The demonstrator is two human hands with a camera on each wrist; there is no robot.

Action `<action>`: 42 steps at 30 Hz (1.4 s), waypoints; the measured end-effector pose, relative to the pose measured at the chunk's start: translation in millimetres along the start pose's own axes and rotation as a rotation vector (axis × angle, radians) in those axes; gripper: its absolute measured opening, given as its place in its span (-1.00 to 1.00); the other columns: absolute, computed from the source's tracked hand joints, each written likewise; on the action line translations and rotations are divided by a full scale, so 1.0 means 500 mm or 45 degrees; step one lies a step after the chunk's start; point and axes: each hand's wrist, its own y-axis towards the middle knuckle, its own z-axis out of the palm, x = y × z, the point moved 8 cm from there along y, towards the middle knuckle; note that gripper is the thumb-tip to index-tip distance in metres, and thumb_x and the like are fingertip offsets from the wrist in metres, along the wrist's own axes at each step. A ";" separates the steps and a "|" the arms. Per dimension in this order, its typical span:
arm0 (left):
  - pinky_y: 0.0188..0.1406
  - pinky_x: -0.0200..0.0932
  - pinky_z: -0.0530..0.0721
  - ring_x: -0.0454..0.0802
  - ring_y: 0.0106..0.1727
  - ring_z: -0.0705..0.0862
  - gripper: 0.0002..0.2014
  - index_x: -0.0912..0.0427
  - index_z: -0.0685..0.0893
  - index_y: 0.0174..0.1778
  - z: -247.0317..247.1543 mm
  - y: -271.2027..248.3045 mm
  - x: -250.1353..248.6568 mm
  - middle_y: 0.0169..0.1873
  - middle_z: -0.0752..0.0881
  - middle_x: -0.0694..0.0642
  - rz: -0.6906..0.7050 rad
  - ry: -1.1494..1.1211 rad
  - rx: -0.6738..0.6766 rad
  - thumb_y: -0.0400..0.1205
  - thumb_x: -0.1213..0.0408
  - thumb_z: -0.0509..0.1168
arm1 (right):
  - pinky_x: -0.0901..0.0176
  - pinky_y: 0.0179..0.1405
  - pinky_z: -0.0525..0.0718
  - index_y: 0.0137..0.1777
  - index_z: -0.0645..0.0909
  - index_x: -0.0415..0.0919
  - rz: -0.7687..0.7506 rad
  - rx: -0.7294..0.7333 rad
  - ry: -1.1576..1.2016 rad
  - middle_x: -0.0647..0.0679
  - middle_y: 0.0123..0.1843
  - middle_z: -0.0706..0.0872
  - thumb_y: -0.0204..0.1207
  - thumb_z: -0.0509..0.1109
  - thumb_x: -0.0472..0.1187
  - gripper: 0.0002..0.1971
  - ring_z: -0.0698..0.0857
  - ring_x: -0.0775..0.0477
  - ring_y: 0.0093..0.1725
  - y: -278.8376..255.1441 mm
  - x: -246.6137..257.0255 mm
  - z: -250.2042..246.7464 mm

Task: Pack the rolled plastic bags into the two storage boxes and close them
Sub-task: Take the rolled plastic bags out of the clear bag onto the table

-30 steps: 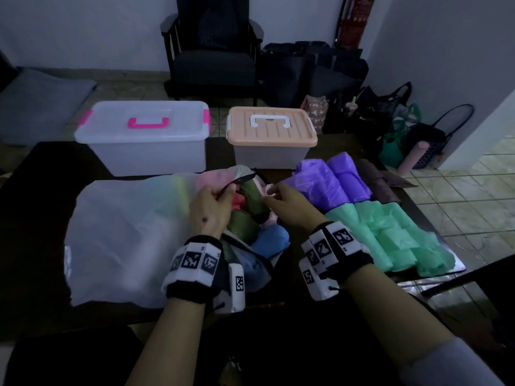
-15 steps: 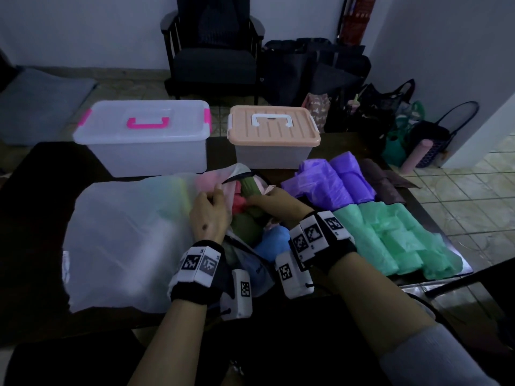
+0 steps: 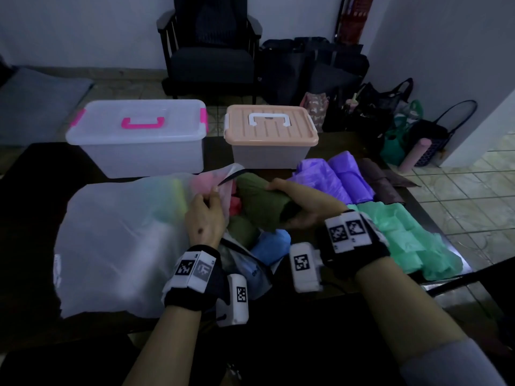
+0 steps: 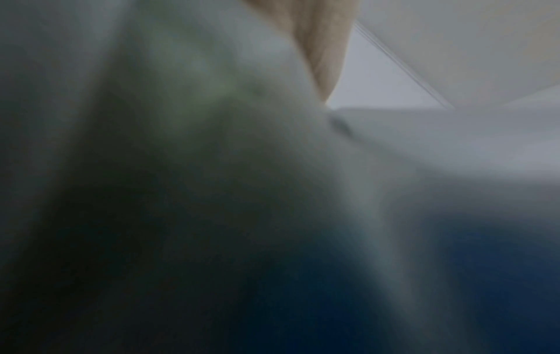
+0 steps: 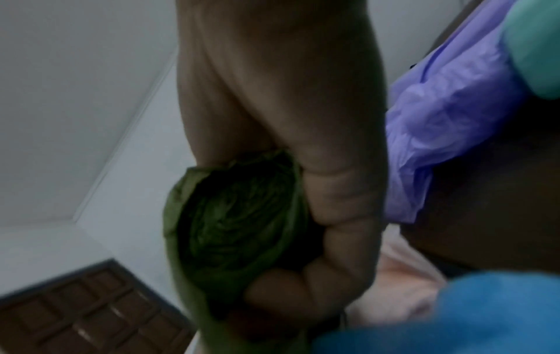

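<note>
My right hand [image 3: 289,203] grips a dark green roll [image 3: 260,206] of plastic bags, lifted out of the mouth of a big translucent sack [image 3: 119,240]; the roll's end [image 5: 239,227] shows inside my curled fingers. My left hand [image 3: 207,208] pinches the sack's rim and holds it apart. More rolls lie in the sack's mouth: pink [image 3: 203,181], red [image 3: 235,206], green and blue [image 3: 271,242]. Purple rolls [image 3: 331,179] and mint-green rolls [image 3: 401,235] lie on the table to the right. Behind stand a clear box with pink handle [image 3: 139,135] and a box with peach lid [image 3: 270,132], both lidded.
Dark brown rolls [image 3: 381,182] lie past the purple ones near the table's right edge [image 3: 434,218]. A black armchair [image 3: 209,48] and several bags [image 3: 390,112] stand on the tiled floor behind. The left wrist view is blurred by sack plastic.
My right hand reached into the sack's mouth, closed round the dark green roll and drew it out toward the right. My left hand kept its pinch on the sack's rim.
</note>
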 end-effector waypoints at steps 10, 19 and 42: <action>0.07 -0.02 0.45 0.30 0.15 0.59 -0.53 0.40 0.58 0.10 0.005 0.005 0.005 0.11 0.66 0.38 0.007 -0.020 -0.007 0.74 0.02 0.00 | 0.17 -0.46 0.75 0.03 0.59 -0.20 -0.367 -0.470 0.173 -0.14 -0.07 0.72 0.56 0.33 -0.10 -0.82 0.69 -0.03 -0.17 -0.047 0.083 -0.198; 0.09 -0.02 0.45 0.31 0.16 0.59 -0.52 0.40 0.60 0.09 0.005 0.007 0.006 0.12 0.67 0.40 0.029 -0.023 -0.031 0.74 0.01 0.02 | -0.13 0.12 0.49 0.51 0.20 -0.38 -0.696 -1.424 -1.293 -0.38 0.34 0.47 0.52 0.30 -0.07 -0.34 0.45 -0.37 0.33 -0.048 0.133 -0.185; 0.02 -0.03 0.42 0.31 0.15 0.58 -0.56 0.44 0.59 0.07 0.010 0.000 -0.006 0.13 0.65 0.41 0.056 0.001 -0.036 0.75 0.08 0.03 | -0.36 0.55 -0.10 0.62 0.07 -0.07 -0.265 -1.095 -1.541 -0.25 0.68 -0.07 0.59 0.25 0.07 -0.33 -0.12 -0.39 0.64 0.108 0.037 -0.185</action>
